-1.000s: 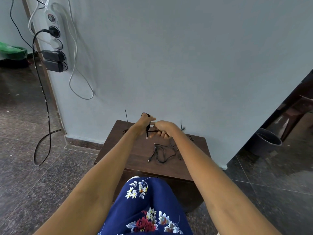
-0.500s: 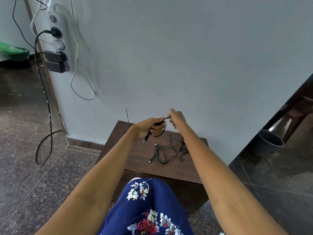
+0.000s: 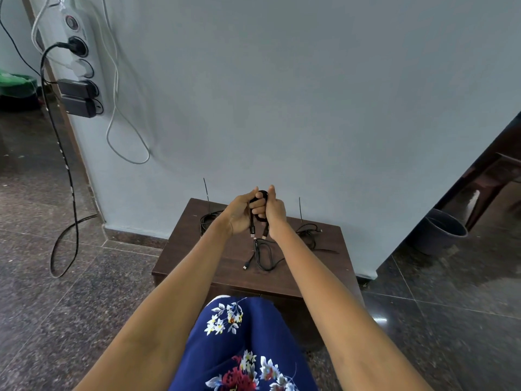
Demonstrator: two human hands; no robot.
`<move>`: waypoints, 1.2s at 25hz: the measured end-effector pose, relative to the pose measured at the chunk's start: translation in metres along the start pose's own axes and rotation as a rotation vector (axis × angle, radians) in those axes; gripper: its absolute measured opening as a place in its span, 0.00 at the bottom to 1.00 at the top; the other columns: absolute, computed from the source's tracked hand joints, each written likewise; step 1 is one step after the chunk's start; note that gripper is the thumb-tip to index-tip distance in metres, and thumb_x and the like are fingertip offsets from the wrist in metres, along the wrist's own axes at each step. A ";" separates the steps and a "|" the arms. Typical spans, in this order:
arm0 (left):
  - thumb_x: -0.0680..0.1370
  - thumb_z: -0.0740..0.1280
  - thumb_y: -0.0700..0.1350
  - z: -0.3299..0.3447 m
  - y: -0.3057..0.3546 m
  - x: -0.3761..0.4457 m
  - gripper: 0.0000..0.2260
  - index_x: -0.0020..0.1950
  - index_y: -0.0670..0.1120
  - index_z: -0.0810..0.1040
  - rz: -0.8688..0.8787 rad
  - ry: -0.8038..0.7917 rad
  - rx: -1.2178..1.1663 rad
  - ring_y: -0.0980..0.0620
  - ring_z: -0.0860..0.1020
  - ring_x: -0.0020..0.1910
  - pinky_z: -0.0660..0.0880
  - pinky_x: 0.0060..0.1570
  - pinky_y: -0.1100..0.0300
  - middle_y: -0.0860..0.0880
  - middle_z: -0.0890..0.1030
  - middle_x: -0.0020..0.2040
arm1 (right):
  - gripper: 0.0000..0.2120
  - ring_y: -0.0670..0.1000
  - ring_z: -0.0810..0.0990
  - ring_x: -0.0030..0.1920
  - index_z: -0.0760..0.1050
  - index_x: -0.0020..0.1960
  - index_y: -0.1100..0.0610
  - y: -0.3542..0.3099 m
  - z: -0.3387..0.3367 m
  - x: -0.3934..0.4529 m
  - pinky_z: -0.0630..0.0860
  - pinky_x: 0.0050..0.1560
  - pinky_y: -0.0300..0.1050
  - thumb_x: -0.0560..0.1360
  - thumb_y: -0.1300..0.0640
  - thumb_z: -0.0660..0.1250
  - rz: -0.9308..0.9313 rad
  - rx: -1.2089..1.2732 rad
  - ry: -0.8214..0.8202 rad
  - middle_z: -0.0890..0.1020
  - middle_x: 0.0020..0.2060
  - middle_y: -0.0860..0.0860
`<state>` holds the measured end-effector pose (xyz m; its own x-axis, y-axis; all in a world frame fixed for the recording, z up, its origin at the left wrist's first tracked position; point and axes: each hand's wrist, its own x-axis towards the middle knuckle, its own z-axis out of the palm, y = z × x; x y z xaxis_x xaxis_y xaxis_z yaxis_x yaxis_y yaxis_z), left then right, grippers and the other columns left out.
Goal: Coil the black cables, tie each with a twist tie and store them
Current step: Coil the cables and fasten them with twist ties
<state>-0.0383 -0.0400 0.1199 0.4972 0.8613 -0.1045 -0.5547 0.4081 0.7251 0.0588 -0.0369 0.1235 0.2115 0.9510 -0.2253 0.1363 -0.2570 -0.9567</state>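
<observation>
My left hand (image 3: pixel 239 214) and my right hand (image 3: pixel 275 211) are pressed together above the small dark wooden table (image 3: pixel 225 266), both gripping a short black cable (image 3: pixel 252 225) folded into a coil. Its two plug ends hang down side by side below my palms. A loose black cable (image 3: pixel 263 253) lies on the table under my hands. Another black cable (image 3: pixel 207 221) lies at the table's back left, and a third tangle (image 3: pixel 311 235) at the back right. Two thin black ties stand against the wall, one on the left (image 3: pixel 206 189) and one on the right (image 3: pixel 300 208).
The table stands against a pale wall. A power strip (image 3: pixel 80 66) with plugs and hanging white and black cords is mounted at the upper left. A grey bucket (image 3: pixel 439 231) sits on the dark floor at the right. My floral-clothed knee (image 3: pixel 239 334) is below the table.
My hands have come close together and upright, folding the cable into a tighter coil with both plug ends hanging down. Half a second ago they held it apart as an open loop.
</observation>
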 end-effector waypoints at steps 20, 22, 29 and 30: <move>0.84 0.50 0.47 -0.043 -0.079 0.097 0.17 0.36 0.47 0.63 -0.130 0.348 0.323 0.59 0.57 0.17 0.56 0.24 0.64 0.56 0.59 0.20 | 0.17 0.57 0.79 0.54 0.72 0.67 0.55 0.154 -0.156 0.091 0.75 0.52 0.50 0.80 0.65 0.57 -0.232 -1.301 -0.077 0.75 0.59 0.54; 0.84 0.50 0.48 -0.048 -0.085 0.106 0.17 0.36 0.47 0.63 -0.138 0.345 0.331 0.59 0.57 0.18 0.56 0.25 0.63 0.56 0.59 0.20 | 0.16 0.57 0.80 0.53 0.74 0.66 0.55 0.159 -0.154 0.100 0.76 0.51 0.50 0.80 0.63 0.58 -0.283 -1.318 -0.121 0.75 0.59 0.54; 0.84 0.50 0.46 -0.057 -0.100 0.113 0.16 0.37 0.47 0.64 -0.129 0.360 0.305 0.58 0.57 0.18 0.58 0.22 0.64 0.56 0.59 0.21 | 0.09 0.54 0.81 0.48 0.79 0.56 0.54 0.167 -0.153 0.104 0.75 0.44 0.47 0.77 0.58 0.64 -0.450 -1.405 -0.145 0.78 0.51 0.51; 0.84 0.50 0.46 -0.057 -0.102 0.112 0.16 0.37 0.47 0.64 -0.126 0.363 0.305 0.58 0.57 0.18 0.58 0.23 0.64 0.55 0.59 0.21 | 0.08 0.53 0.80 0.49 0.79 0.55 0.54 0.167 -0.153 0.103 0.76 0.44 0.46 0.78 0.58 0.64 -0.468 -1.419 -0.147 0.78 0.51 0.51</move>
<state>0.0359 0.0321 -0.0040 0.2536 0.8827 -0.3956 -0.2568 0.4557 0.8523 0.2518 -0.0077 -0.0310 -0.2001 0.9782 -0.0557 0.9797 0.2006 0.0036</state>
